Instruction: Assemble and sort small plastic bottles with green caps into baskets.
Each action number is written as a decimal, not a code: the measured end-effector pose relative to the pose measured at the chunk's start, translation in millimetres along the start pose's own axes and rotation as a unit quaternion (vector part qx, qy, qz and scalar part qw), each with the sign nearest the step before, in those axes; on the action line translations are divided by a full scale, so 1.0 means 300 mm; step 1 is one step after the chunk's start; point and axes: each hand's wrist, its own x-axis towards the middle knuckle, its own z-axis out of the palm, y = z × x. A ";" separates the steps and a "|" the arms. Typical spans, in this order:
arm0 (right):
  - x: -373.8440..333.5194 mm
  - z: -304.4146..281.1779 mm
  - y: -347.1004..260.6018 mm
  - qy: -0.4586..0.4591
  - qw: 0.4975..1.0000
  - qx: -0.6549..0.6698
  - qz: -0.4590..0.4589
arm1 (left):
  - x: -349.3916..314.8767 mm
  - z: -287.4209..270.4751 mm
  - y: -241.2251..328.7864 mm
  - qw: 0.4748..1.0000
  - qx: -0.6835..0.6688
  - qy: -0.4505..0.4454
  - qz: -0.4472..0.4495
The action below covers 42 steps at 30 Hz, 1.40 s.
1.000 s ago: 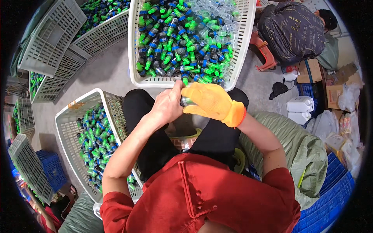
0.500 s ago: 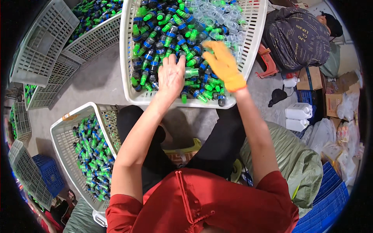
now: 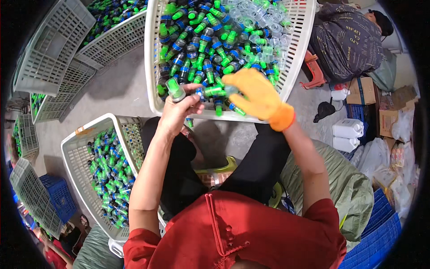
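My bare left hand (image 3: 177, 112) is closed above the near edge of a white slatted crate (image 3: 154, 96). Between its thumb and fingers stands a bottle cap with a green spout under a clear cover (image 3: 175, 89). A second green-spouted bottle cap with a blue band (image 3: 212, 91) lies sideways between my two hands, its left end at my left fingertips. At its right end is my right hand (image 3: 260, 96) in an orange glove, fingers curled round that end and partly blurred. Inside the crate are many black, blue and green caps (image 3: 210, 45) and a heap of clear covers (image 3: 251, 20).
To my left stands another white crate (image 3: 114, 117) of similar caps; more slatted crates (image 3: 49, 54) line the far left. A person in a dark printed top (image 3: 347, 42) sits at the far right. White jugs (image 3: 347, 129) and a green sack (image 3: 333, 184) lie to my right.
Both hands have come back from the pile toward the crate's near edge. My left hand has turned upward and now holds a covered cap; another cap is now between the hands.
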 end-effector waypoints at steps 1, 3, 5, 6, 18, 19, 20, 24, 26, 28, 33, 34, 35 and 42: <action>-0.002 0.010 -0.052 0.000 1.000 -0.002 -0.003 | -0.033 0.000 -0.001 0.999 -0.039 -0.024 -0.017; -0.001 0.040 -0.140 -0.015 1.000 0.020 -0.010 | -0.090 -0.001 -0.015 0.998 -0.055 -0.024 -0.024; -0.006 0.065 -0.208 -0.014 1.000 0.002 -0.006 | -0.145 0.000 -0.029 0.995 -0.084 -0.022 -0.044; -0.012 0.072 -0.236 -0.014 1.000 -0.019 0.004 | -0.170 0.009 -0.029 0.995 -0.085 -0.025 -0.040; -0.061 0.160 -0.448 0.085 0.890 0.342 0.288 | -0.282 0.070 -0.063 0.801 0.285 0.141 0.507; -0.065 0.166 -0.459 0.090 0.858 0.388 0.323 | -0.298 0.060 -0.062 0.881 0.217 0.142 0.396; -0.065 0.160 -0.461 0.090 0.857 0.389 0.325 | -0.317 0.051 -0.057 0.940 0.144 0.141 0.277; -0.037 0.109 -0.441 0.040 0.999 -0.012 0.012 | -0.372 0.070 -0.011 0.970 0.110 0.159 0.148; -0.041 0.181 -0.482 0.051 0.948 0.267 0.167 | -0.392 0.059 -0.021 0.965 0.133 0.169 0.147; -0.017 0.216 -0.529 0.057 0.883 0.399 0.239 | -0.422 -0.003 -0.070 0.898 0.214 0.217 0.317; 0.045 0.174 -0.483 -0.123 0.802 0.473 0.344 | -0.579 -0.289 -0.052 0.871 0.305 0.290 0.255; 0.051 0.154 -0.409 -0.077 0.892 0.353 0.273 | -0.627 -0.449 -0.038 0.863 0.346 0.316 0.190; 0.084 0.103 -0.327 -0.074 0.906 0.265 0.321 | -0.688 -0.578 -0.023 0.846 0.382 0.351 0.123; -0.037 0.061 0.304 0.065 0.950 -0.178 0.250 | -0.332 -0.328 0.104 0.760 0.600 0.191 0.161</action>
